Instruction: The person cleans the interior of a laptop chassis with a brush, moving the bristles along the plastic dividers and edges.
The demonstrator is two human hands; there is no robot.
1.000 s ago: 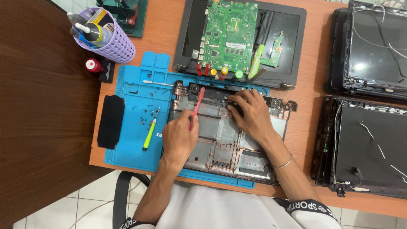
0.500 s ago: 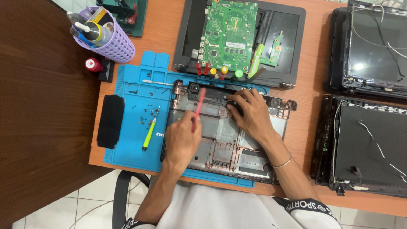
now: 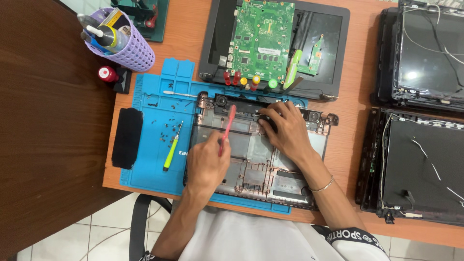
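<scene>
Hands work over an opened laptop base shell (image 3: 261, 164) that lies on a blue repair mat (image 3: 154, 145), near the middle of an orange table (image 3: 353, 145). The left hand (image 3: 207, 164) has its fingers curled together around a slim red pry tool (image 3: 227, 129), whose tip points far, toward the shell's far edge. The right hand (image 3: 285, 128) rests palm down on the far right part of the shell, fingers slightly apart and pressing on a dark strip along that edge; a thin bracelet (image 3: 323, 185) circles its wrist.

On the mat, left of the shell, lie a yellow-green screwdriver (image 3: 172, 147), scattered small screws (image 3: 162, 126) and a black pad (image 3: 127, 137) at the mat's left rim. Just beyond the mat stands a lilac perforated cup (image 3: 128, 48) holding tubes and tools, with a small red-capped bottle (image 3: 107, 74) near it. Far of the shell, a green circuit board (image 3: 261, 36) rests on a dark laptop lid (image 3: 333, 48), with coloured screwdriver handles (image 3: 249, 79) lined along its near edge. At the right, well apart from the hands, two stripped screen frames (image 3: 420, 145) lie with loose wires.
</scene>
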